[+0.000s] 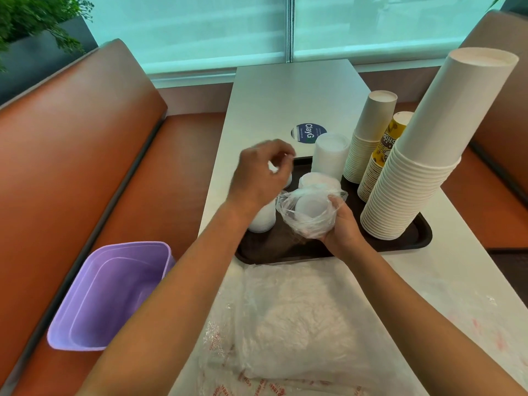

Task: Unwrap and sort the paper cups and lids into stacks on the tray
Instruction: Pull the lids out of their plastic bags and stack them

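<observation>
A dark tray (414,241) lies on the white table. My right hand (343,227) grips a clear plastic bag (305,221) with white lids inside, held over the tray's front. My left hand (263,175) hovers above the tray's left part, fingers curled, pinching something small and white; I cannot tell what. Under it stands a short stack of white lids (264,221). More white lid stacks (331,155) stand at the tray's back. On the right rise a tall stack of white cups (423,155), a yellow printed cup stack (384,150) and another white cup stack (368,130).
A purple plastic bin (111,295) sits on the orange bench at my left. Crumpled clear plastic wrapping (300,324) covers the near table. A round blue sticker (308,132) marks the table behind the tray. Another orange bench is at the right.
</observation>
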Available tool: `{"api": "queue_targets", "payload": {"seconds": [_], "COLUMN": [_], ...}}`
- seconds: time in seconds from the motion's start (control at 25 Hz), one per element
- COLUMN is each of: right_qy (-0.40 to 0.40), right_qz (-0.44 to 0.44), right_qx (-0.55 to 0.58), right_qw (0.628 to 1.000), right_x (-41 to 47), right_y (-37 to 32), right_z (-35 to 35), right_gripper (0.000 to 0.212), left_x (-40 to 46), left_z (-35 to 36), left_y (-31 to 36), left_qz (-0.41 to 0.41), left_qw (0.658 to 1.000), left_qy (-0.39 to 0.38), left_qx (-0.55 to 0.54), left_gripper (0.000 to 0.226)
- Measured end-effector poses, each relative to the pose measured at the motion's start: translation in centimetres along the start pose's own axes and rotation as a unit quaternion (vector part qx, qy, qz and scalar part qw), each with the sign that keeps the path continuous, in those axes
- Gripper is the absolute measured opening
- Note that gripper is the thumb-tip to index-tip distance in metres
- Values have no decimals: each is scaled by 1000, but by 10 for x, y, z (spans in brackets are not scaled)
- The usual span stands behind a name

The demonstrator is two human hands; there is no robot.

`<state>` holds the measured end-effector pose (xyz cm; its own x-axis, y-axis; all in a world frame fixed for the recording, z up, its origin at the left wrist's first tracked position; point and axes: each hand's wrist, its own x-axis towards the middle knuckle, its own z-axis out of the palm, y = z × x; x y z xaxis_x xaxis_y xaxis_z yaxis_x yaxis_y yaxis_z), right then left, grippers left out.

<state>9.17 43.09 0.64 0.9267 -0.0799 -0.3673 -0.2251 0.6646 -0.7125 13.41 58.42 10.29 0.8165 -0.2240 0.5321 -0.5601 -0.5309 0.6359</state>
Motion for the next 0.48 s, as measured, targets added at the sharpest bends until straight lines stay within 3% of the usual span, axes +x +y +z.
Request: {"api": "queue_targets", "payload": {"seconds": [0.08,0.2,0.36,0.48], "right_qy": [-12,-11,-23,-27], "right_qz": [-15,-26,-57,-44], "right_qx": [-23,-63,-74,-91], "right_qw": [1000,998,995,995], "right_x": [-1,-5,-10,-16], "right_y": [1,2,-5,-8], "right_z": [3,9,10,11], "right_gripper": [43,33,28,28], "left_x": [-10,-24,-33,-32], "left_z": [9,23,30,30], "left_y": [24,26,23,21], "left_qz": [-43,-37,28,19], "left_qw": [992,957,947,935], "left_qy": [-118,-269,-255,-289], "left_qx": [-17,98,192,203], "left_gripper": [13,19,41,51]}}
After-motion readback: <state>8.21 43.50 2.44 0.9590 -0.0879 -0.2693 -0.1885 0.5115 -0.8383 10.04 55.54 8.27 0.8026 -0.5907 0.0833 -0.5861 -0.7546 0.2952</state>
